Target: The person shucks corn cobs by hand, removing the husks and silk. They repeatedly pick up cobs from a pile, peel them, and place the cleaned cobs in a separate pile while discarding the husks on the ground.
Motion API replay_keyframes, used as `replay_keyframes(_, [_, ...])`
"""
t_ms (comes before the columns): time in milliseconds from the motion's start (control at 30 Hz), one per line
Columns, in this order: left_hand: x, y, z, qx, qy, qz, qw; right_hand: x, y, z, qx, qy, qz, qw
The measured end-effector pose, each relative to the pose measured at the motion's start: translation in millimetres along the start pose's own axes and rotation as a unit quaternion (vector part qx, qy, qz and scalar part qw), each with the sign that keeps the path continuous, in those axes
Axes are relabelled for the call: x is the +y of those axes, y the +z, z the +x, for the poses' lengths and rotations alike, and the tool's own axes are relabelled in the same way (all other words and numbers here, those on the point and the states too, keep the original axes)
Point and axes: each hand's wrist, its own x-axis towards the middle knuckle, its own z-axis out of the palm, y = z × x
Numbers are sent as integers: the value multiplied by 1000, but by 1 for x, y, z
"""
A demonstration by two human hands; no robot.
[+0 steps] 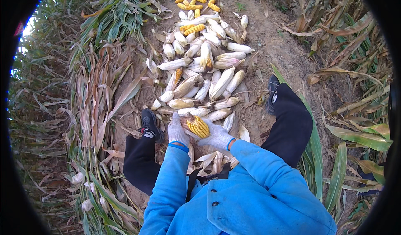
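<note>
A partly husked ear of corn (pixel 198 126), yellow kernels bare on its right side, lies between my two gloved hands just past my lap. My left hand (pixel 178 130), in a white knit glove, grips the husk at the ear's left side. On the right, my right hand (pixel 216 136), gloved alike, holds the ear's lower end; its fingers are partly hidden beneath it. Ahead of my hands spreads a pile of corn ears in pale husks (pixel 203 56). Several bare yellow ears (pixel 193 7) lie at the far end, and a few more rest on the pile.
My shoes stand on bare soil either side of the pile. Loose husks (pixel 216 163) lie below my hands. Cut corn stalks with dry leaves (pixel 97 87) are heaped at the left, and more leafy stalks (pixel 354 134) lie at the right.
</note>
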Motion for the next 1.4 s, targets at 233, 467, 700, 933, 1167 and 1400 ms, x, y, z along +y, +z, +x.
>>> replay_keyframes(233, [-36,-60,37,-259,-178,-274,909,22,0,16,2,78,466,882])
replay_keyframes(467, [-26,-138,63,63,-79,-164,981,47,-38,26,157,86,616,767])
replay_keyframes(700, [-100,-179,31,-154,-284,-277,905,40,-34,35,237,82,474,844])
replay_keyframes(933, [-64,-46,-11,-142,-247,-120,951,-2,2,1,115,-10,111,987])
replay_keyframes(1167, [-41,-70,-26,-134,-124,94,979,-18,-22,4,84,-63,-162,981])
replay_keyframes(1400, [-72,-51,-67,-247,-45,400,881,2,-13,23,6,-32,44,998])
